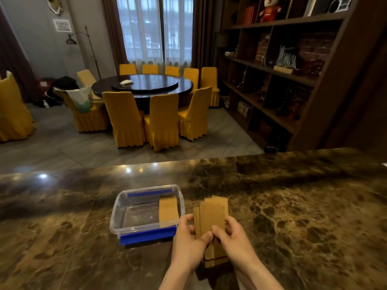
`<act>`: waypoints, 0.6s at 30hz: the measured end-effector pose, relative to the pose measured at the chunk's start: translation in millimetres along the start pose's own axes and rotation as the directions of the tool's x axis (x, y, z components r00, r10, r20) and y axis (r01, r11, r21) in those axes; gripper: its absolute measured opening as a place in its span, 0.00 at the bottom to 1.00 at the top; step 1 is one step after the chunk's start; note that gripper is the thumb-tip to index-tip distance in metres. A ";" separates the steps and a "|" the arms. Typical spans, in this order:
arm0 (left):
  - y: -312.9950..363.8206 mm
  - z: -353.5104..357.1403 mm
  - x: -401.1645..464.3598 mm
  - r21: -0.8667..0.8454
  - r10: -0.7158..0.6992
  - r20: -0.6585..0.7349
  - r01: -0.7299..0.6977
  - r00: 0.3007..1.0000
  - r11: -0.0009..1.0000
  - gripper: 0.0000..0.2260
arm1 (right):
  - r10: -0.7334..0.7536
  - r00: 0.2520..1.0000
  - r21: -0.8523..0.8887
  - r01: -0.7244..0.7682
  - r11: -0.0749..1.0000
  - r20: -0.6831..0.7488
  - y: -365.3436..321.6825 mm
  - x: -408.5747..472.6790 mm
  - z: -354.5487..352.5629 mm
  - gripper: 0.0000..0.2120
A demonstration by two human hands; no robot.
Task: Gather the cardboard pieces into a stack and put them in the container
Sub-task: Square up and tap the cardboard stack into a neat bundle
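Note:
I hold a loose stack of brown cardboard pieces [212, 216] upright-tilted above the marble counter, just right of the container. My left hand [189, 243] grips the stack's left edge with its thumb on the front. My right hand [234, 239] pinches the right edge. More cardboard [215, 257] lies flat on the counter beneath my wrists. The clear plastic container [125, 227] with blue clips stands to the left, and one cardboard stack [168, 210] rests inside along its right wall.
The dark marble counter [293, 206] stretches wide on both sides. Beyond its far edge are a round dining table [144, 84] with yellow-covered chairs and a tall dark shelf unit [282, 70] at the right.

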State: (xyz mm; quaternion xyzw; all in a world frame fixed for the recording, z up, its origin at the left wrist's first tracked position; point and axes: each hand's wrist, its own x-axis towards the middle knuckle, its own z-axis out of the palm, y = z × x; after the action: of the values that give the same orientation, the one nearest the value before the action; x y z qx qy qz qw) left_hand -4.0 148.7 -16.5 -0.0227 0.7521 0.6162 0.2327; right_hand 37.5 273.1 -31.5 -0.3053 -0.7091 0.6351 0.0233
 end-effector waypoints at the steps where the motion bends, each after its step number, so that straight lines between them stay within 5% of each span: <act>1: 5.7 8.9 8.3 0.001 0.003 0.002 -0.003 1.000 1.000 0.23 | -0.010 0.999 -0.028 0.009 1.000 -0.036 -3.4 8.1 -8.6 0.17; 10: 29.4 62.4 77.5 0.281 0.021 -0.137 0.018 0.990 0.959 0.22 | -0.080 0.976 -0.228 0.032 0.973 -0.202 -24.0 74.3 -37.2 0.17; 18: 16.8 70.7 104.3 0.655 0.039 -0.197 0.102 0.980 0.749 0.30 | -0.034 0.970 -0.485 -0.091 0.870 -0.243 -13.4 100.9 -25.6 0.19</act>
State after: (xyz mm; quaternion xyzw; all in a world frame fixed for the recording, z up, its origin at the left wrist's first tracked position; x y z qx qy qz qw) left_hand -79.6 245.4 -49.9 -0.0128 0.9401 0.3006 0.1602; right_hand -39.1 342.4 -50.0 -0.3873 -0.8344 0.3915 0.0220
